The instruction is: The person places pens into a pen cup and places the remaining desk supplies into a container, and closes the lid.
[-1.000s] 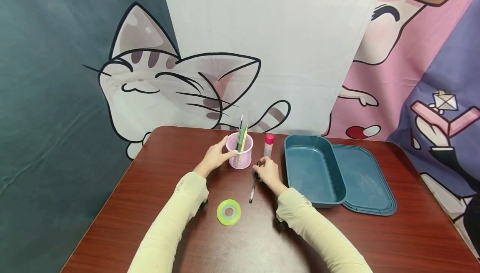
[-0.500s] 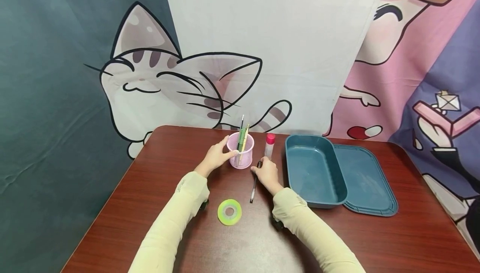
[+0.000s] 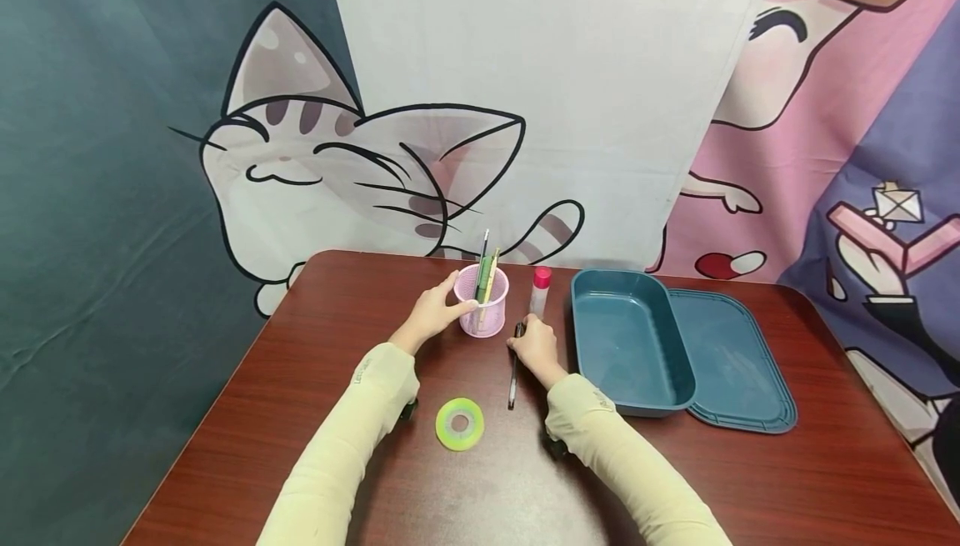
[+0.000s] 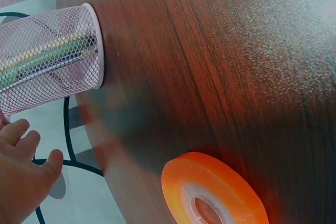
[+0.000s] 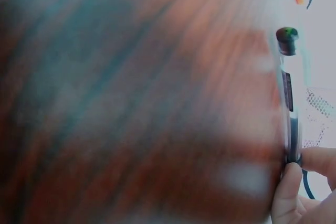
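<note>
A pink mesh pen holder (image 3: 482,317) stands upright at the back of the table, with pencils and a green item (image 3: 483,275) in it. My left hand (image 3: 431,313) holds its left side near the rim, thumb across the front. In the left wrist view, curled fingers (image 4: 26,142) are close to the holder's upper end. To the right of the holder, my right hand (image 3: 536,348) pinches a clear-barrelled pen (image 3: 513,383) between thumb and finger near its black upper end. The right wrist view shows the pen (image 5: 290,93) rising from the fingertips.
Behind the right hand stands a glue stick (image 3: 539,296) with a red cap. A blue-green box (image 3: 630,338) sits to the right, its lid (image 3: 731,363) beside it. A tape roll (image 3: 460,425), yellow-green here but orange in the left wrist view, lies in front.
The pen's lower end has swung right, so the pen stands more in line with the forearm's near side. The right hand has shifted slightly; the left hand keeps its place on the holder.
</note>
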{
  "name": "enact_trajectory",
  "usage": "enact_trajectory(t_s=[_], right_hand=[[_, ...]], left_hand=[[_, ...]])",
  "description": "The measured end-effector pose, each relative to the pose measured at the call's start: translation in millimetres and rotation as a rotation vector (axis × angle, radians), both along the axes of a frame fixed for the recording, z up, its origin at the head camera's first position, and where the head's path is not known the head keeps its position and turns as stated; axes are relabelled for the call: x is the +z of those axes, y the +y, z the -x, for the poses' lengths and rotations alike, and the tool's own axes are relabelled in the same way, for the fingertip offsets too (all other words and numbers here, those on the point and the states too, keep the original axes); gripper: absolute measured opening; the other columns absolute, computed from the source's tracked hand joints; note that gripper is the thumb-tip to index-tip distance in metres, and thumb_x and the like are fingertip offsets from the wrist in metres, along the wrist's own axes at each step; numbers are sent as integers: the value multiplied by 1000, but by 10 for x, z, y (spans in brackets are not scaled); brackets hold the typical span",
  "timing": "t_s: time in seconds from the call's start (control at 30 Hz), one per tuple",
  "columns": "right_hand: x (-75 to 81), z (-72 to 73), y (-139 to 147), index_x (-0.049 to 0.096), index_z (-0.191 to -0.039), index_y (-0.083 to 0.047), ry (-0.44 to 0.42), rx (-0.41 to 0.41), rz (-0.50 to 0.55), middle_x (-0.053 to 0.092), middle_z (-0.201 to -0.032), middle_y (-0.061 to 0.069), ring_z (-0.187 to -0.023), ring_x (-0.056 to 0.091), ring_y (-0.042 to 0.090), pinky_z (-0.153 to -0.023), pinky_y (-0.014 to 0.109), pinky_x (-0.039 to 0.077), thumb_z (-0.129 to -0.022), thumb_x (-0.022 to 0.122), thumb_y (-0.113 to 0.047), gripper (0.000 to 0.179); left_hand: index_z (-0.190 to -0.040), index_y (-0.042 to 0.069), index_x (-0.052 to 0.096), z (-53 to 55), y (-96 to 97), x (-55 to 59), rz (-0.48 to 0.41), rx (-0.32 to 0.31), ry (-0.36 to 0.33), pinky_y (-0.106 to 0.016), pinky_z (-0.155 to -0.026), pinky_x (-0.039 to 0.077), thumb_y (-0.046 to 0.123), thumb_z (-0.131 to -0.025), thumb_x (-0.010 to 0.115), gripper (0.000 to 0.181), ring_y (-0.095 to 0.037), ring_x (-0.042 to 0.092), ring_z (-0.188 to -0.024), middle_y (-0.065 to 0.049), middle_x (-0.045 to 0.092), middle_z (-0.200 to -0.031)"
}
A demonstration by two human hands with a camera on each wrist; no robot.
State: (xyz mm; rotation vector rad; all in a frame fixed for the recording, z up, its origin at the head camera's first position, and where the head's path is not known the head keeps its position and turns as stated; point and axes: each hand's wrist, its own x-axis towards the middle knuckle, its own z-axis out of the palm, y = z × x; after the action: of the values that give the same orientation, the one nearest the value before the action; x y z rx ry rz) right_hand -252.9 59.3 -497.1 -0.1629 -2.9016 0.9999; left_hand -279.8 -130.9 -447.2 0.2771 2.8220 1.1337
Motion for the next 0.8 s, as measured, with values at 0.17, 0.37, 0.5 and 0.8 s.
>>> enact_trajectory(t_s=[0.17,0.37,0.5,0.8], right_hand=[[15,-14,22,57,-88,-3,-22,13,6,64,-81,17,-72,59,32,-65,40,47,-66,72,-15,30],[14,-35,35,57,-89,-3,-31,28,29,64,-79,17,-63,59,27,-58,34,48,-65,71,-14,30],[4,-51,50,55,-89,-3,-43,34,83,62,-78,16,-50,55,20,-46,26,45,-67,69,-14,28],[64,-81,50,53,-96,-4,-52,51,214,60,-75,13,-36,49,10,-35,22,43,-69,65,-12,31]], left_hand=[[-141,10,23,-7,2,6,3,3,-3,-44,-104,28,43,-80,59,78,-27,32,-129,-10,31,-142],[-141,12,23,-18,0,8,2,0,5,-45,-103,28,43,-81,59,76,-28,33,-128,-11,33,-141],[-141,12,24,-15,0,3,1,2,3,-45,-103,29,44,-81,59,77,-28,33,-128,-11,34,-141],[-141,11,22,2,1,5,9,0,-19,-45,-104,28,45,-80,59,79,-28,31,-129,-11,30,-143]])
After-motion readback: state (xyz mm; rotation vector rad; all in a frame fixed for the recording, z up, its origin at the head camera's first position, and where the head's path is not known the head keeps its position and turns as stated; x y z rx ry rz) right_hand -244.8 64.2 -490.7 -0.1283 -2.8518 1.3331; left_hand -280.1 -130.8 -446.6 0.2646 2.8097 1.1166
